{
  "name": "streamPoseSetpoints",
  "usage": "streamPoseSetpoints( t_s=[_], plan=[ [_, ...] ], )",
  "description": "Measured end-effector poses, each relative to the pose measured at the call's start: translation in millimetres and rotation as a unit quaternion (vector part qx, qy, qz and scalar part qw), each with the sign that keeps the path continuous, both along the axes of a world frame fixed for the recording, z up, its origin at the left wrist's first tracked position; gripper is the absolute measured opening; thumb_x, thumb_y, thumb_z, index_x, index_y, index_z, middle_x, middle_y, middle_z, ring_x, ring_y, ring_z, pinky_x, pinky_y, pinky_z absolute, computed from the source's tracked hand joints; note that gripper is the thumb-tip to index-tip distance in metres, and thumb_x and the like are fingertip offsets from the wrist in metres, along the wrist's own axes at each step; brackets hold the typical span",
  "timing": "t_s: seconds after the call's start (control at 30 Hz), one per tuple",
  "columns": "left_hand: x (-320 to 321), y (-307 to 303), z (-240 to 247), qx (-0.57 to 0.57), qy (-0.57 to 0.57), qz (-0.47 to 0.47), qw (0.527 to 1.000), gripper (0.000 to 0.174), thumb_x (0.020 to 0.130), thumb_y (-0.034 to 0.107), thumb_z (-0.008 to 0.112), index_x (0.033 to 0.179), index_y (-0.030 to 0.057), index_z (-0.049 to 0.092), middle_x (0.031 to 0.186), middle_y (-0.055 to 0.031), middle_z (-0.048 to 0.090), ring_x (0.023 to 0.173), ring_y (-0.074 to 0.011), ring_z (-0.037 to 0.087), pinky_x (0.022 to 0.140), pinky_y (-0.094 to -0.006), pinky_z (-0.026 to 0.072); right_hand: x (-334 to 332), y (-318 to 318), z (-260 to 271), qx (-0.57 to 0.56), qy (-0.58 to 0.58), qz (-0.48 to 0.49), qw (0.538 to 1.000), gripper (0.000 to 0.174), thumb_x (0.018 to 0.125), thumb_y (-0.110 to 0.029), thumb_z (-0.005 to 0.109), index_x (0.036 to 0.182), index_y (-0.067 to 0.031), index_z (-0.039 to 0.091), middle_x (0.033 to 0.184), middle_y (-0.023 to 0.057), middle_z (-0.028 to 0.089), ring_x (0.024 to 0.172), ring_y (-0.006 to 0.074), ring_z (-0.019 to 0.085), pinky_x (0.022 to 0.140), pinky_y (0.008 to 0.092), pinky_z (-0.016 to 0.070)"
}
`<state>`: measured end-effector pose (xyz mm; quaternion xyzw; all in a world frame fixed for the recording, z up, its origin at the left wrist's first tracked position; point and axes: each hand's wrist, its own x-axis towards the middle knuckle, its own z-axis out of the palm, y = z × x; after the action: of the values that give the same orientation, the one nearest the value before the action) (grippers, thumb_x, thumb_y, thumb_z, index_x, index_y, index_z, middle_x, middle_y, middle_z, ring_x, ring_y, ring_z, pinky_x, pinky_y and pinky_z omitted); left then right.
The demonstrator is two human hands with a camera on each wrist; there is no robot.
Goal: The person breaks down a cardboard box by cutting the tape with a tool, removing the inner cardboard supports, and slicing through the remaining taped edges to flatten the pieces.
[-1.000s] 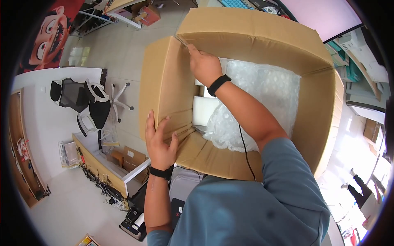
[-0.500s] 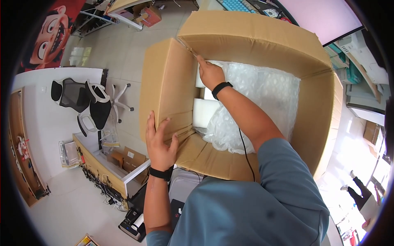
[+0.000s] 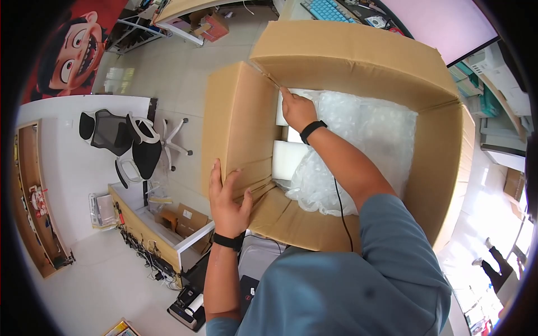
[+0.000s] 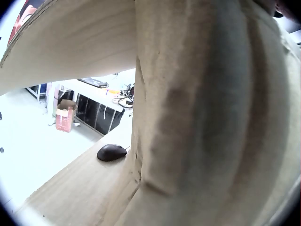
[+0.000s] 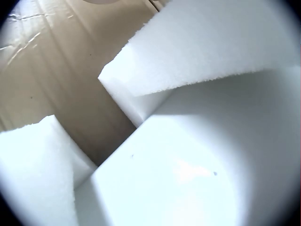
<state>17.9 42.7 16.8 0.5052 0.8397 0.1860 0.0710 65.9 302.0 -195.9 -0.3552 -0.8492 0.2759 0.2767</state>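
A large cardboard box (image 3: 392,61) stands open before me, with bubble wrap (image 3: 381,120) and white foam blocks (image 3: 290,159) inside. My left hand (image 3: 231,204) rests on the box's left side near the front corner, fingers spread over the cardboard. Inside the far left corner is my right hand (image 3: 301,110), index finger extended along the corner seam (image 3: 268,75) and the other fingers bent under. Its palm side is hidden, and I cannot tell whether it holds something. The right wrist view shows foam (image 5: 211,42) beside a smooth white surface (image 5: 164,174).
A black cable (image 3: 343,218) hangs over the box's front edge. Beyond the box are a blue keyboard (image 3: 328,10) and a large screen (image 3: 443,25). An office chair (image 3: 126,140) stands to the left. On the desk in the left wrist view lies a black mouse (image 4: 111,152).
My right hand has moved down along the far left corner seam, toward the foam. The left hand stays on the box side. The whole head view has shifted slightly.
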Motion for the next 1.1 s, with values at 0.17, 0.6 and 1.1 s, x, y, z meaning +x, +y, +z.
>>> streamPoseSetpoints(
  t_s=[0.17,0.6,1.1],
  plan=[
    [0.6,0.5,-0.3,0.002,-0.016,0.008,1.000,0.044,0.076,0.006,0.069,0.120,0.0061,0.063,0.152,-0.0258,0.035,0.137,-0.0441,0.038,0.111,-0.0473,0.0339,-4.6,-0.8,19.4,0.034,0.036,-0.014,0.999,0.040,0.091,-0.012,0.053,0.131,-0.0077,0.051,0.080,0.0140,0.068,0.072,0.0325,0.066,0.067,0.0436,0.0544],
    [0.7,3.1,-1.8,0.013,-0.037,0.025,0.999,0.042,0.077,0.003,0.069,0.118,0.0058,0.062,0.153,-0.0253,0.035,0.138,-0.0432,0.038,0.111,-0.0459,0.0349,1.9,2.9,-2.4,-0.028,-0.044,0.004,0.999,0.040,0.092,-0.013,0.052,0.131,-0.0091,0.052,0.083,0.0132,0.068,0.074,0.0317,0.067,0.067,0.0427,0.0539],
    [1.9,1.4,-0.1,0.002,-0.026,0.027,0.999,0.044,0.077,0.001,0.070,0.120,0.0072,0.059,0.154,-0.0222,0.034,0.139,-0.0404,0.038,0.113,-0.0442,0.0326,6.9,4.4,-2.1,0.000,-0.082,0.014,0.997,0.048,0.088,-0.009,0.053,0.136,-0.0048,0.051,0.079,0.0125,0.067,0.070,0.0288,0.067,0.065,0.0406,0.0539]
  ],
)
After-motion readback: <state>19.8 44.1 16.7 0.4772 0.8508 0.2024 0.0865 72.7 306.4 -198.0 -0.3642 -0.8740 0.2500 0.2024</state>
